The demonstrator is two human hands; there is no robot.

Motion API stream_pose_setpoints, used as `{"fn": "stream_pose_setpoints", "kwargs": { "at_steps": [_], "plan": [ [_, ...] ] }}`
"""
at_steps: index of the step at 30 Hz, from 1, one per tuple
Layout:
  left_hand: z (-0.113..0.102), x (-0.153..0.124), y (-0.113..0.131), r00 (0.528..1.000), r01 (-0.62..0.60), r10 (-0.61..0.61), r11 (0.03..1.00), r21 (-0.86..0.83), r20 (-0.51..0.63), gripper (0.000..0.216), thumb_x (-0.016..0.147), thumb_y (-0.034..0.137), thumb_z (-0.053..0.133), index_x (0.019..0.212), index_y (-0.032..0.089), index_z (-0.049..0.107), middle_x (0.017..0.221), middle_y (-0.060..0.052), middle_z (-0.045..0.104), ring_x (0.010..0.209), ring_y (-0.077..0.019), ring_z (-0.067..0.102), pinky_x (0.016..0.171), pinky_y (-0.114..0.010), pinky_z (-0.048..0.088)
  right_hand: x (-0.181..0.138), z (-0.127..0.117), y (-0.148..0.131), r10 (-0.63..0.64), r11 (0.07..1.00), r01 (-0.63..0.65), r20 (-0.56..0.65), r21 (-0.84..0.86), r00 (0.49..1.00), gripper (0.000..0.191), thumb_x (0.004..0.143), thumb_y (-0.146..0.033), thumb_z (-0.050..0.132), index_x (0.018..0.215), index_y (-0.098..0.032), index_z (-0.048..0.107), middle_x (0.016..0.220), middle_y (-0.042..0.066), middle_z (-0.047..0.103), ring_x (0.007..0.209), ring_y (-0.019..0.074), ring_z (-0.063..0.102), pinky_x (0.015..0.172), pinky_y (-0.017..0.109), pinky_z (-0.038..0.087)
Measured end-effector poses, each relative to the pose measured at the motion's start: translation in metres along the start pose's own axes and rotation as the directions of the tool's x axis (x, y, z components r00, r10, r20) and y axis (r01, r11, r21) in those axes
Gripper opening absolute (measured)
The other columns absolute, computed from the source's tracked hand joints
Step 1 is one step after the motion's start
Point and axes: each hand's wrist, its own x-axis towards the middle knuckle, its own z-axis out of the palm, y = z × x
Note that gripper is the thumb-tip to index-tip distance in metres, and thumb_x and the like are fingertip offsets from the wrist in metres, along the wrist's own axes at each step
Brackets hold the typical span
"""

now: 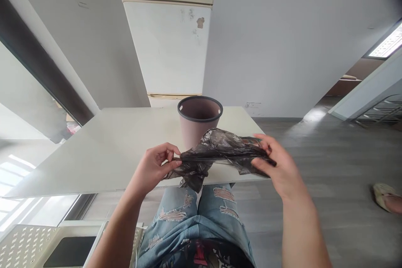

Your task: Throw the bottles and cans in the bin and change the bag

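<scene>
A crumpled black plastic bag [220, 150], thin and partly see-through, stretches between my two hands above the table's near edge. My left hand [158, 163] pinches its left end between thumb and fingers. At the other end, my right hand [276, 161] grips the bunched plastic, its thumb below and fingers partly hidden behind the bag. Just behind the bag stands an upright pinkish trash can [196, 127] with a dark rim and small holes near the top. The bag covers part of its lower front.
The trash can rests on a white table [132, 146]. Beyond the table a white refrigerator [169, 46] stands against the grey wall. A perforated pale rack [28, 243] is at lower left. Another person's foot in a light shoe [385, 197] shows at the right.
</scene>
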Motion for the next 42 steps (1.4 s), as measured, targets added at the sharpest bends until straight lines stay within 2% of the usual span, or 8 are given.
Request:
{"fn": "stream_pose_setpoints", "kwargs": {
  "at_steps": [5,11,17,21,27,31,38,42],
  "plan": [
    [-0.011,-0.003,0.003,0.949,0.099,-0.067,0.991,-0.090,0.307,0.028,0.084,0.037,0.086,0.096,0.019,0.068,0.068,0.005,0.043,0.060,-0.0101,0.040,0.054,-0.022,0.035,-0.003,0.007,0.002,-0.150,0.937,0.165,0.071,-0.307,0.986,0.031,0.101,-0.052,0.066,0.094,-0.026,0.081,0.094,0.006,0.064,0.087,0.0230,0.062,0.079,0.035,0.051],
    [-0.026,-0.003,-0.013,0.814,0.138,-0.103,0.990,-0.019,0.572,0.059,0.072,0.051,0.093,0.117,0.019,0.073,0.086,-0.004,0.066,0.073,-0.0167,0.056,0.060,-0.025,0.044,0.009,-0.004,0.021,-0.068,0.998,0.059,-0.379,-0.034,0.923,0.035,0.094,-0.057,0.073,0.096,-0.022,0.079,0.115,0.008,0.073,0.107,0.0265,0.067,0.091,0.036,0.053],
    [-0.018,0.001,-0.023,0.901,0.075,-0.150,0.978,0.195,0.407,0.029,0.094,0.049,0.074,0.095,0.021,0.083,0.081,-0.006,0.072,0.071,-0.0179,0.065,0.065,-0.027,0.052,0.016,-0.015,0.004,0.237,0.940,-0.158,-0.245,0.303,0.940,0.038,0.082,-0.053,0.085,0.107,-0.026,0.074,0.082,0.002,0.072,0.062,0.0190,0.062,0.055,0.030,0.050],
    [0.030,0.000,-0.020,0.983,0.048,-0.076,0.986,0.163,0.168,0.042,0.090,0.043,0.078,0.127,0.024,0.077,0.117,-0.013,0.077,0.102,-0.0262,0.073,0.085,-0.037,0.060,0.011,0.005,-0.004,0.211,0.940,-0.185,-0.063,0.287,0.975,0.039,0.082,-0.052,0.086,0.108,-0.027,0.072,0.083,0.002,0.072,0.063,0.0190,0.063,0.057,0.029,0.052],
    [0.097,0.000,-0.021,0.895,0.060,-0.097,0.993,0.097,0.436,0.020,0.086,0.030,0.074,0.103,0.019,0.078,0.099,-0.006,0.080,0.088,-0.0264,0.072,0.079,-0.037,0.059,-0.003,0.059,-0.010,0.063,0.992,-0.084,0.216,0.093,0.974,0.029,0.090,-0.044,0.080,0.110,-0.025,0.069,0.102,0.003,0.077,0.092,0.0230,0.071,0.082,0.032,0.056],
    [0.072,0.009,-0.021,0.954,0.040,-0.066,0.995,0.093,0.293,0.026,0.085,0.014,0.056,0.096,0.019,0.079,0.095,-0.005,0.080,0.095,-0.0261,0.072,0.085,-0.036,0.057,-0.003,0.039,-0.015,0.018,0.986,0.032,0.293,-0.162,0.956,0.033,0.081,-0.036,0.086,0.111,-0.027,0.074,0.104,0.004,0.078,0.094,0.0265,0.072,0.085,0.036,0.057],
    [0.005,0.014,-0.019,1.000,-0.014,0.009,0.974,0.225,0.024,0.037,0.083,0.008,0.057,0.098,0.027,0.084,0.096,-0.005,0.076,0.090,-0.0234,0.071,0.082,-0.033,0.056,0.012,-0.051,0.015,-0.035,0.830,0.160,0.235,-0.535,0.971,0.039,0.083,-0.022,0.060,0.116,-0.031,0.080,0.090,0.005,0.067,0.068,0.0204,0.062,0.064,0.032,0.052],
    [0.003,0.006,-0.017,0.922,-0.068,0.210,0.915,0.399,-0.326,0.033,0.085,0.012,0.061,0.100,0.029,0.085,0.103,-0.006,0.067,0.093,-0.0225,0.065,0.087,-0.034,0.055,0.006,-0.099,0.038,-0.028,0.743,0.162,0.212,-0.649,0.977,0.046,0.083,-0.027,0.059,0.125,-0.033,0.078,0.092,0.005,0.066,0.063,0.0188,0.059,0.059,0.032,0.049]
  ]
}}
